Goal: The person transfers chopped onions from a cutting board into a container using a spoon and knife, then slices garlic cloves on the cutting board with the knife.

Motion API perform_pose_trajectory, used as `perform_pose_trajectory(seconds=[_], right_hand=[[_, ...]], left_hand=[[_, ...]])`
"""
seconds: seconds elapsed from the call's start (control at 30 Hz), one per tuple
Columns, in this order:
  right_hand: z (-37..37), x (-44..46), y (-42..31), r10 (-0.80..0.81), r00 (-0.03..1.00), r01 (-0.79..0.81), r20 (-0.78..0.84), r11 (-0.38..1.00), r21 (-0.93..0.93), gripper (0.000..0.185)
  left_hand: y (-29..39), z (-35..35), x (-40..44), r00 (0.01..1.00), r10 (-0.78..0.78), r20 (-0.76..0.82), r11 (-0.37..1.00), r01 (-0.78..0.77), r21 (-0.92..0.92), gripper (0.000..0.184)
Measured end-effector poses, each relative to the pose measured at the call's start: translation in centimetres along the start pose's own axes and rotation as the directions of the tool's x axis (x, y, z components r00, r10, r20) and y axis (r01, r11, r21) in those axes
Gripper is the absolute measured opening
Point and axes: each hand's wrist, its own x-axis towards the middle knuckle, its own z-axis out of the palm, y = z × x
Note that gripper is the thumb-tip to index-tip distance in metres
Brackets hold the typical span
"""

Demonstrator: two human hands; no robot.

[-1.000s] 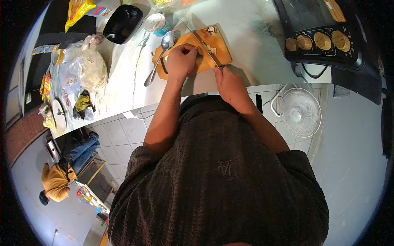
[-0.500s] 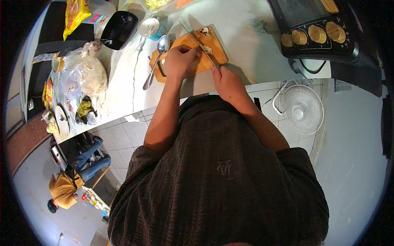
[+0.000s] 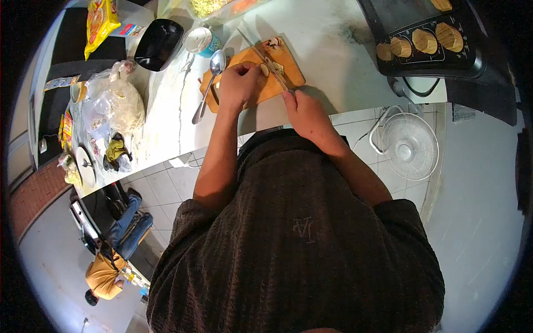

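Note:
My right hand (image 3: 305,111) is wrapped round the handle of a kitchen knife (image 3: 256,51), whose long blade lies slantwise over the orange-brown cutting board (image 3: 294,64). Small pale slices (image 3: 277,67) of food lie beside the blade. On the board left of the knife, my left hand (image 3: 239,87) has its fingers curled together; what they hold, if anything, is hidden. A pale round piece (image 3: 264,70) shows between those fingertips and the blade. Dark scraps (image 3: 273,43) sit at the board's far end. A metal spoon (image 3: 215,67) rests across the board's left edge.
Behind the spoon stand a blue-and-white tub (image 3: 201,41) and a black bowl (image 3: 159,44). A plastic bag (image 3: 123,105) and yellow packet (image 3: 102,25) are at the left. An appliance with wooden knobs (image 3: 425,41) stands right. A person in an orange shirt (image 3: 104,275) is beyond the counter.
My left hand has shifted slightly left, away from the blade, and the pale round piece now shows. The right hand still grips the knife. The other person has moved.

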Motion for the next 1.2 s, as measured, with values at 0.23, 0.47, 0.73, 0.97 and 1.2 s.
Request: perform_pose_trajectory(seconds=[0.23, 0.47, 0.73, 0.97, 1.2], right_hand=[[0.2, 0.0, -0.2, -0.023, 1.000, 0.023, 0.000, 1.000, -0.006, 0.050], [0.5, 0.2, -0.6, 0.001, 1.000, 0.000, 0.017, 0.999, -0.041, 0.050], [0.8, 0.3, -0.6, -0.013, 1.000, 0.013, -0.002, 0.999, -0.052, 0.046], [0.5, 0.0, -0.2, -0.030, 1.000, 0.030, 0.003, 0.993, -0.112, 0.044], [0.9, 0.2, 0.1, -0.026, 1.000, 0.025, -0.013, 0.994, -0.104, 0.046]], left_hand=[[-0.2, 0.3, -0.9, 0.997, 0.080, 0.009, 0.997, -0.080, 0.014, 0.028], [-0.7, 0.5, -0.7, 0.993, 0.121, 0.000, 0.993, -0.121, 0.007, 0.027], [-0.7, 0.4, -0.8, 0.996, 0.087, 0.004, 0.996, -0.087, -0.022, 0.028], [0.0, 0.6, -0.9, 0.999, 0.052, -0.015, 0.998, -0.051, 0.048, 0.028], [-0.2, 1.0, -0.9, 0.988, 0.135, -0.071, 0.991, -0.134, 0.019, 0.026]])
